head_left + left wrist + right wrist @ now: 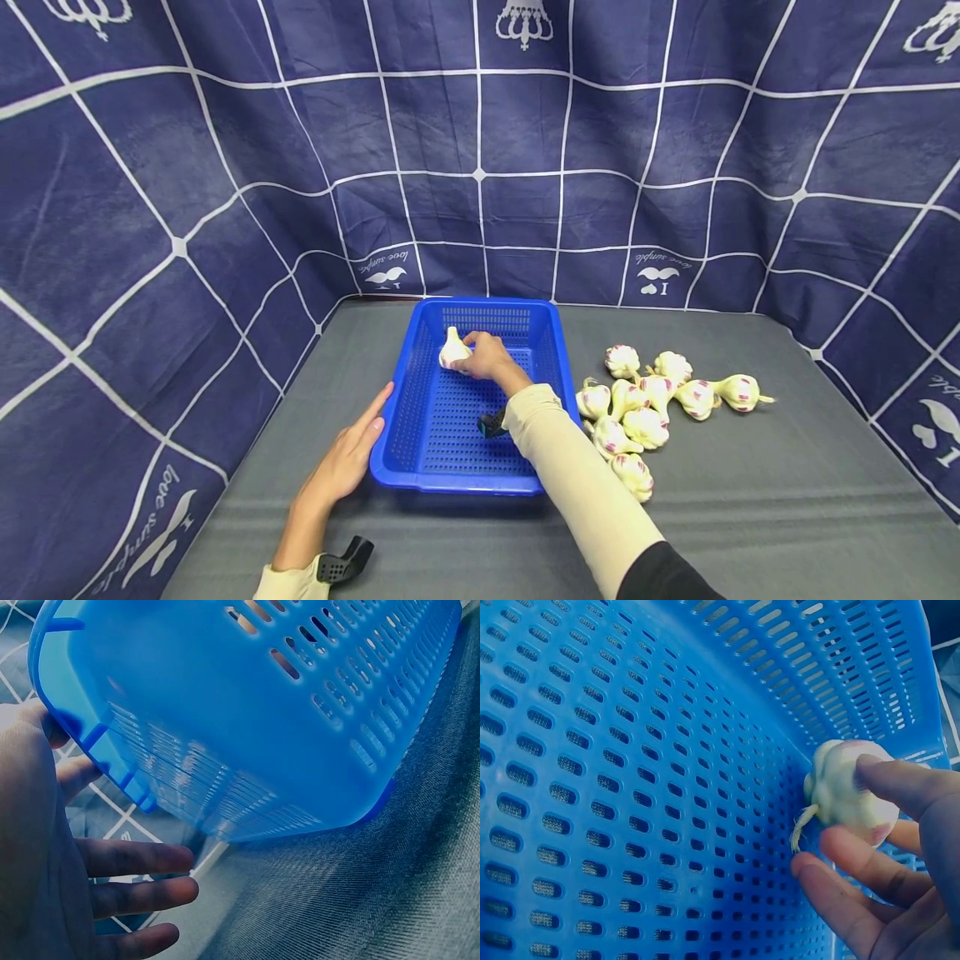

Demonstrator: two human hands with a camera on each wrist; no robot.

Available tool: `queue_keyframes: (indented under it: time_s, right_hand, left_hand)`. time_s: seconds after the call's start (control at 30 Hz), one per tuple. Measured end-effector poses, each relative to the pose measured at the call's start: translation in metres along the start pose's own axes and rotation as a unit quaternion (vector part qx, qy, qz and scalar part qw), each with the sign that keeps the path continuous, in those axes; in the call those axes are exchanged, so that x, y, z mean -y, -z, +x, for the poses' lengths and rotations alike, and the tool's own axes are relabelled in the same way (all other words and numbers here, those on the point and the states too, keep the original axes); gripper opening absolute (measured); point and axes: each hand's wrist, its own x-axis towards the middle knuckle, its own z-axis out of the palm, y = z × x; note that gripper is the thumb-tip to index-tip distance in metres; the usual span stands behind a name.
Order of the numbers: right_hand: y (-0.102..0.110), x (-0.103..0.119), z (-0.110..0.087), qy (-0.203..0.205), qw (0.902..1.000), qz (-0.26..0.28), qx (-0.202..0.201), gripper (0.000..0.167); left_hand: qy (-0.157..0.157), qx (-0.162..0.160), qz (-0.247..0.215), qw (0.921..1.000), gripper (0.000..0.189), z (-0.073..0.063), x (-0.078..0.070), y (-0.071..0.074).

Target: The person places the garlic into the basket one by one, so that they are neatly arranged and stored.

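Inside a blue plastic basket (407,482), near its far left corner, my right hand (489,357) holds a garlic bulb (453,348). The right wrist view shows thumb and fingers pinching this bulb (847,787), its dry roots hanging toward the perforated floor. My left hand (347,458) lies along the basket's left side with its fingers extended. In the left wrist view, thumb and index finger are at the rim (56,705), while the other fingers (142,892) stretch out below it, apart from the wall.
Several garlic bulbs (645,427) lie in a loose group right of the basket, some close against its side. Grey cloth (787,483) covers the table. A navy curtain with white lines (525,208) hangs behind and along both sides.
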Motion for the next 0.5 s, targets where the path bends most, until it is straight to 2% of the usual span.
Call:
queue_keyframes:
  time_s: [0.1,0.23,0.5]
  right_hand:
    - [0.0007,-0.0011,-0.0005,0.002,0.9999,-0.012,0.001,0.049]
    - [0.0009,-0.0032,-0.0007,0.016,0.9996,-0.020,0.008,0.051]
    - [-0.0009,-0.0026,0.0009,0.042,0.9983,0.000,0.040,0.063]
  left_hand:
    - [0.001,0.001,-0.002,1.0000,0.048,0.0003,-0.0006,0.0000]
    - [0.002,0.002,-0.002,1.0000,0.048,0.0001,-0.0008,0.0000]
    - [0.002,0.001,-0.004,1.0000,0.048,-0.0002,-0.0011,0.0006]
